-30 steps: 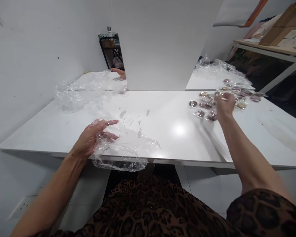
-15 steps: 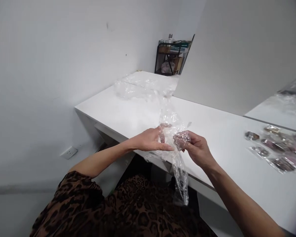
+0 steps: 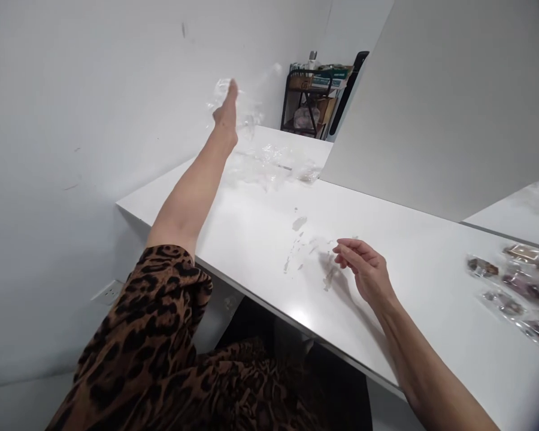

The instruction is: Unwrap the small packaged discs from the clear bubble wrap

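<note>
My left hand (image 3: 227, 114) reaches over the far left of the table with its fingers stretched out. A crumpled sheet of clear plastic film (image 3: 247, 108) hangs in the air around and behind it, blurred; the fingers do not look wrapped round it. More clear plastic film (image 3: 269, 164) lies in a loose heap on the table just beyond my left forearm. My right hand (image 3: 362, 263) hovers above the middle of the white table (image 3: 251, 239), thumb and fingers drawn together, with nothing visible in them. Grey streaky marks (image 3: 299, 224) show on the tabletop near it.
Several small items in clear packets (image 3: 525, 284) lie at the right end of the table. A grey panel (image 3: 435, 108) rises along the back edge. Beyond the far end stands a black shelf rack (image 3: 303, 102) with boxes. A white wall borders the left side.
My left hand has swung from the table's middle up to the far left, along with the plastic film. My right hand no longer shows film in its fingers and has shifted slightly right.
</note>
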Action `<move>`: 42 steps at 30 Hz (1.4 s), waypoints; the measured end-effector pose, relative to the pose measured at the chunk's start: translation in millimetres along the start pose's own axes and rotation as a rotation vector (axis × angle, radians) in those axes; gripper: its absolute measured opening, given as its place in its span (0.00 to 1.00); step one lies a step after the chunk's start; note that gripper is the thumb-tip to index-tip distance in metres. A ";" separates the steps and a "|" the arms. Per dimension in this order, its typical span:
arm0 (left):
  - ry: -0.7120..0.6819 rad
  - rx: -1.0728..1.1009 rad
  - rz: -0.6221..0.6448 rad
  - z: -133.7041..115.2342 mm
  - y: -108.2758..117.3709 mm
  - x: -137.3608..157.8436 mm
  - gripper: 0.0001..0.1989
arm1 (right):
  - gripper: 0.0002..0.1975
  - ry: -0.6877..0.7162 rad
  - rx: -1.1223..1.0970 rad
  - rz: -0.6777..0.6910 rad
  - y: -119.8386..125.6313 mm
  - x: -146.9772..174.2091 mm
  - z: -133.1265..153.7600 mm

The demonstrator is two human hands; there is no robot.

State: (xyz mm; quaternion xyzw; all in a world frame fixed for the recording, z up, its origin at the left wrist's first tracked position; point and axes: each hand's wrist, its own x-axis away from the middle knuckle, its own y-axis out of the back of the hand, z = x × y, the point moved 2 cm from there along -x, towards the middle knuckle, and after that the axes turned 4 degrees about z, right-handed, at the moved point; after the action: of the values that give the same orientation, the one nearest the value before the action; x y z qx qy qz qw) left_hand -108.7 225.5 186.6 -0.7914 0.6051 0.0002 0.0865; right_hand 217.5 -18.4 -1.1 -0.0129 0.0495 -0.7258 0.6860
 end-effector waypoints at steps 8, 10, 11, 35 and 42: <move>-0.420 -0.671 0.623 148.0 -102.7 58.0 0.25 | 0.19 -0.135 0.108 0.164 -10.3 3.3 -13.5; -0.380 -0.764 0.867 180.2 -125.4 54.7 0.24 | 0.20 -0.172 0.123 0.186 -12.2 4.8 -15.3; -0.323 -0.805 0.898 188.8 -131.4 45.0 0.25 | 0.20 -0.181 0.127 0.196 -12.8 5.6 -15.7; -0.207 -1.104 0.169 199.4 -94.7 -63.9 0.20 | 0.20 -0.219 0.167 0.271 -12.0 8.0 -15.1; -0.494 -0.619 0.209 161.5 -104.6 5.8 0.12 | 0.17 -0.147 0.036 0.020 4.7 -8.2 -19.3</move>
State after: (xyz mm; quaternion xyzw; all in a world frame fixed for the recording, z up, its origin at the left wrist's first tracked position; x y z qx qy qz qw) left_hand 9.9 268.5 41.2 -0.6905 0.6147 0.3811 -0.0134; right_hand 221.0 -9.5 -20.3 -0.0533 -0.0141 -0.7168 0.6951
